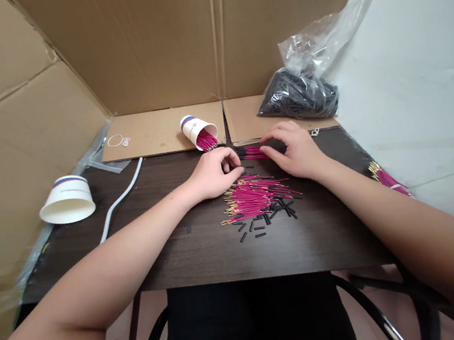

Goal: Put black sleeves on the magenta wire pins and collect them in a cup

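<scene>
A loose pile of thin magenta wires (248,198) with gold-coloured tips lies on the dark table. Short black sleeves (278,210) are scattered at its near right side. Behind the pile, more magenta wires (253,153) lie side by side, black at their left ends. My right hand (294,148) bends over their right ends, thumb and fingertips touching them. Just left of these wires, my left hand (216,172) is closed with curled fingers, its thumb tip above the pile's far edge. What it pinches, if anything, is too small to tell.
A tipped paper cup (194,129) holds more magenta wires; another paper cup (65,202) lies at left near a white cable (122,197). A clear bag of black pieces (301,93) stands at back right. A tied wire bundle (388,177) lies right. Cardboard walls (148,40) enclose the table.
</scene>
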A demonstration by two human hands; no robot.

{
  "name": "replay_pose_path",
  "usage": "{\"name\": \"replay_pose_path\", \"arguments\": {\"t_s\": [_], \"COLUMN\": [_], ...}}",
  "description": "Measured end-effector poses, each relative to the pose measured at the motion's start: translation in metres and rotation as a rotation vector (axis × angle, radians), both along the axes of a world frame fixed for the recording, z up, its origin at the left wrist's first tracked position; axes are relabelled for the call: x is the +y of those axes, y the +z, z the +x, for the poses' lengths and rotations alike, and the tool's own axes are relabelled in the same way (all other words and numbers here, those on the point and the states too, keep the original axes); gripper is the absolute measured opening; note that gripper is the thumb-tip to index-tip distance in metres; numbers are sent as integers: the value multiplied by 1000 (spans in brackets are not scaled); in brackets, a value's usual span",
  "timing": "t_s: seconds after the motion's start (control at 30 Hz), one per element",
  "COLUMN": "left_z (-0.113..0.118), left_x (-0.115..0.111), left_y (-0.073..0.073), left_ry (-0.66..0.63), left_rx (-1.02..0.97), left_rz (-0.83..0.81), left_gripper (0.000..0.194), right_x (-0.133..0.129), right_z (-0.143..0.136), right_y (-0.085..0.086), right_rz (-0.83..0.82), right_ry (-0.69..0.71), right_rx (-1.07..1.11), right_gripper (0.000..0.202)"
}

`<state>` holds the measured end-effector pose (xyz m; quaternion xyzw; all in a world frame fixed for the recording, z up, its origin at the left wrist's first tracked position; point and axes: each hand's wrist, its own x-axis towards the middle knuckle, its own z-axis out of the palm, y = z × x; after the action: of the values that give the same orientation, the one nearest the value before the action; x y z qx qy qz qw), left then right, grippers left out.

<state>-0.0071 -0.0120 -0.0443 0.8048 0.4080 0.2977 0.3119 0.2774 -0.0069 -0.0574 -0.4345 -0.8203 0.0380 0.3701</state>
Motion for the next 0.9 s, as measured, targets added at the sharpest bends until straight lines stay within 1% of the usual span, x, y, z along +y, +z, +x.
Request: {"name": "replay_pose_path", "arguments": {"t_s": [0.07, 0.17, 0.33, 0.43, 0.57, 0.7, 0.8, 0.9], "left_z": [-1, -1, -2, -3, -3, -3, -3, -2], "left_x": [-1, -1, -1, 0, -1, -1, -2, -2], "left_y": [0, -1, -4, -4, -3, -1, 0, 2], "left_ry": [-22, -56, -93, -112, -140, -136, -128, -130], "left_rx": [17, 40, 41, 30, 23, 31, 52, 78], "left_rz": [25, 54, 65, 57, 62, 55, 40, 37], "left_gripper": [12, 12, 10, 9, 5, 4, 5, 5], "right_x": [-2, -6, -17, -24, -33, -37, -39, -40], "right_z": [1, 4, 4, -1, -10, -18, -21, -23], "right_y": [4, 14, 31, 37, 38, 35, 33, 32], "right_rz": [-2, -45, -162, -252, -286, -319, -344, -334], "right_ry": [-1, 46, 223, 309, 388, 443, 465, 464], "right_rx": [2, -37, -170, -218, -218, -214, -212, -202], "right_gripper": [14, 9, 7, 9, 12, 12, 13, 16]}}
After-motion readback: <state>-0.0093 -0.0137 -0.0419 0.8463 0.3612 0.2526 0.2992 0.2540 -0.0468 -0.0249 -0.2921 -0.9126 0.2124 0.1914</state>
